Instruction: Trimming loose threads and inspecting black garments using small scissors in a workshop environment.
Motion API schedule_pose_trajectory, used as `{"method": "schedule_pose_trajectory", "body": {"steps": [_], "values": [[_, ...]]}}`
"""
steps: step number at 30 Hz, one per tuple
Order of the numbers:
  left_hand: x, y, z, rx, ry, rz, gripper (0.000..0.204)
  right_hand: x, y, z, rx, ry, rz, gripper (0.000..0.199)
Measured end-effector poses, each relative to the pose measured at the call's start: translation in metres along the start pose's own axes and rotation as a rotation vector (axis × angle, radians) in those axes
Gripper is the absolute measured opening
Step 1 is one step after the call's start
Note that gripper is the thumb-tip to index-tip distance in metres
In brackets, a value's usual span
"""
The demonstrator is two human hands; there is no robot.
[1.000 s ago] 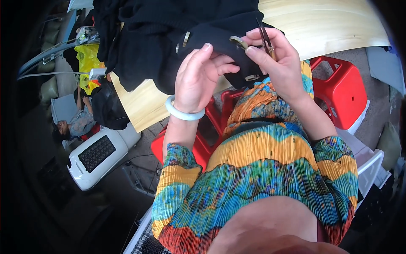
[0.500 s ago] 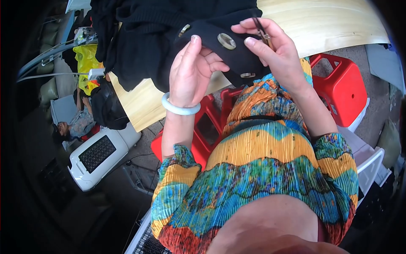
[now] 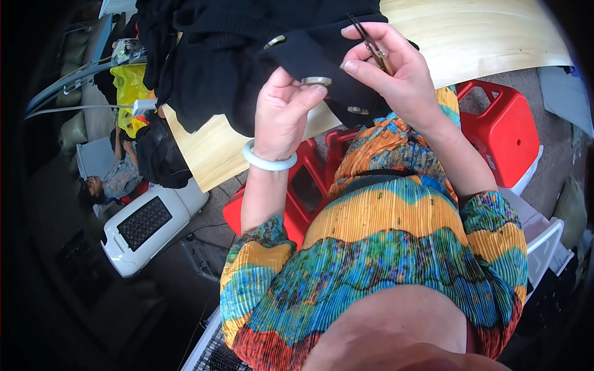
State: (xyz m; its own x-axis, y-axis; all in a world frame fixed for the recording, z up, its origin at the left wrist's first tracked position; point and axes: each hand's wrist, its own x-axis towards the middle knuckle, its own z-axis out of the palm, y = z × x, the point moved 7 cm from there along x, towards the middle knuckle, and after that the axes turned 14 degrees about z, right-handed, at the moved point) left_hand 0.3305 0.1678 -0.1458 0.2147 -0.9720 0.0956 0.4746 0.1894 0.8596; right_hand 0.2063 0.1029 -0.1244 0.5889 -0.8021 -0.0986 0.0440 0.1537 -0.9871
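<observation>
A black knitted garment (image 3: 216, 55) lies heaped on a pale wooden table (image 3: 470, 37), one edge pulled toward me. My left hand (image 3: 281, 114), with a pale bangle on the wrist, pinches a round metal button (image 3: 316, 81) on that edge. My right hand (image 3: 396, 71) holds small dark scissors (image 3: 369, 42) by the fabric, its thumb next to the button. Two more buttons (image 3: 357, 110) show along the same edge.
Red plastic stools (image 3: 501, 130) stand under the table on both sides of my lap. A white box-shaped appliance (image 3: 148, 226) sits on the floor at left. A yellow bag (image 3: 130, 93) hangs near the table's left end, and another person (image 3: 114, 179) lies beyond it.
My left hand has shifted from lying flat on the fabric to pinching the button. The right hand with the scissors has risen slightly, and the garment edge has turned.
</observation>
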Motion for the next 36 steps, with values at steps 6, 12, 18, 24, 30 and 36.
{"method": "schedule_pose_trajectory", "body": {"steps": [6,12,18,24,30,36], "values": [[-0.003,0.01,-0.005,-0.177,-0.037,0.09,0.037,-0.001,-0.007,0.0,-0.025,-0.044,-0.016,0.032],[-0.005,0.007,-0.007,-0.087,-0.085,0.115,0.041,-0.004,0.004,0.002,-0.039,-0.16,-0.045,0.036],[0.0,0.008,-0.008,-0.184,-0.041,0.101,0.034,0.001,0.016,-0.003,-0.14,-0.182,-0.019,0.033],[0.01,0.006,-0.002,-0.218,0.049,0.073,0.023,0.008,0.004,-0.002,0.079,-0.142,0.139,0.027],[0.004,0.01,0.008,-0.176,0.019,0.104,0.023,0.017,-0.023,0.006,0.362,-0.031,0.397,0.021],[-0.013,0.029,0.024,-0.265,-0.048,0.096,0.011,0.02,-0.061,0.025,0.371,-0.097,0.343,0.022]]}}
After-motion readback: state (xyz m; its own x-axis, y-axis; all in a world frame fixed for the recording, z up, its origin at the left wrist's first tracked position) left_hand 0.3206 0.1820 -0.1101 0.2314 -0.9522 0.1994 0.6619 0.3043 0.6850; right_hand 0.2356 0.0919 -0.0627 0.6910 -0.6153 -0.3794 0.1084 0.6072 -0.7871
